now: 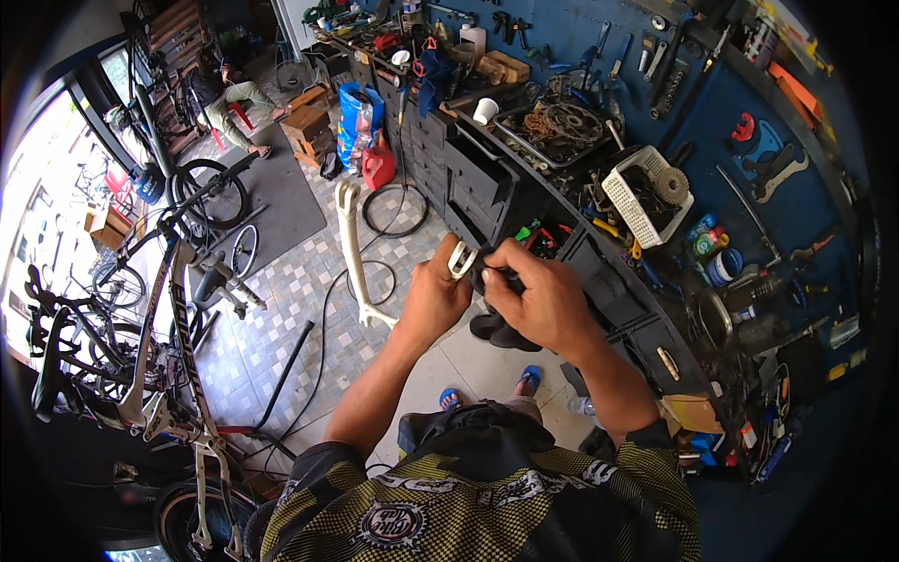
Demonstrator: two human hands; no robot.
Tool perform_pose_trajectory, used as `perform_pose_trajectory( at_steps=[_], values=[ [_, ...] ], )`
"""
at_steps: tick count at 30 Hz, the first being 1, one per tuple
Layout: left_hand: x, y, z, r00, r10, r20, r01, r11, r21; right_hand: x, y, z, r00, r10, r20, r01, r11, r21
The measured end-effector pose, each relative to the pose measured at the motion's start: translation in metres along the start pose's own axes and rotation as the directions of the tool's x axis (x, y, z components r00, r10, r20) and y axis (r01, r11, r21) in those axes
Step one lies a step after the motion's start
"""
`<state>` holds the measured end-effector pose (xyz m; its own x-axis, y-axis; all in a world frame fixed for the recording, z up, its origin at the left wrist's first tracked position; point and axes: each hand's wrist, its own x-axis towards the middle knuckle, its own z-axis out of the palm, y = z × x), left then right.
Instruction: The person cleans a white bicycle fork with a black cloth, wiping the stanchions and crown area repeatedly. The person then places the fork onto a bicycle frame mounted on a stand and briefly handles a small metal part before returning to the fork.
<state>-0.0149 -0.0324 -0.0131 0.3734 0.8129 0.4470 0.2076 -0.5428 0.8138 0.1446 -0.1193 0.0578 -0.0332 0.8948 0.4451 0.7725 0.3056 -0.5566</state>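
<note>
My left hand [438, 292] is closed around a cream-white bicycle frame stay, whose slotted end [460, 260] pokes out above the fingers. A long cream arm [353, 245] with forked ends shows to the left of that hand; it looks like part of the same piece, but the joint is hidden. My right hand [536, 292] is closed, thumb and fingers pinching a black, soft-looking cloth [504, 330] right beside the slotted end. Some of the cloth hangs below the fingers. Whether it touches the stay is hard to make out.
At right runs a dark workbench [487, 192] with an open drawer, a white basket [646, 197] of bike parts and a tray [548, 131] of chains. Tools hang on the blue wall. A bicycle frame [178, 328] stands left. A red jerrycan [377, 167] and hose are on the floor; a person [229, 98] sits far back.
</note>
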Motion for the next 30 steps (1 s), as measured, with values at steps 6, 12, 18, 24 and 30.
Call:
perform_pose_trajectory(
  at_steps=[6, 12, 18, 24, 30],
  values=[
    [0.017, -0.011, -0.024, 0.987, -0.143, 0.072, 0.154, 0.971, -0.184, -0.017, 0.021, -0.014, 0.985, 0.162, 0.053, -0.169, 0.883, 0.438],
    [0.006, 0.006, -0.025, 0.952, -0.111, 0.284, 0.185, 0.951, -0.247, -0.015, 0.035, -0.014, 0.999, -0.016, -0.039, 0.027, 0.948, 0.318],
    [0.001, 0.027, -0.029, 0.919, 0.086, 0.385, 0.015, 0.968, -0.251, -0.011, 0.044, -0.005, 0.98, -0.193, -0.037, 0.195, 0.931, 0.309],
    [-0.005, 0.047, -0.047, 0.881, 0.006, 0.473, 0.091, 0.979, -0.181, -0.004, 0.045, -0.002, 0.9, -0.417, -0.126, 0.43, 0.897, 0.104],
    [-0.014, 0.053, -0.05, 0.9, 0.068, 0.431, -0.002, 0.989, -0.151, -0.01, 0.034, -0.008, 0.873, -0.472, -0.126, 0.479, 0.878, 0.028]
  ],
)
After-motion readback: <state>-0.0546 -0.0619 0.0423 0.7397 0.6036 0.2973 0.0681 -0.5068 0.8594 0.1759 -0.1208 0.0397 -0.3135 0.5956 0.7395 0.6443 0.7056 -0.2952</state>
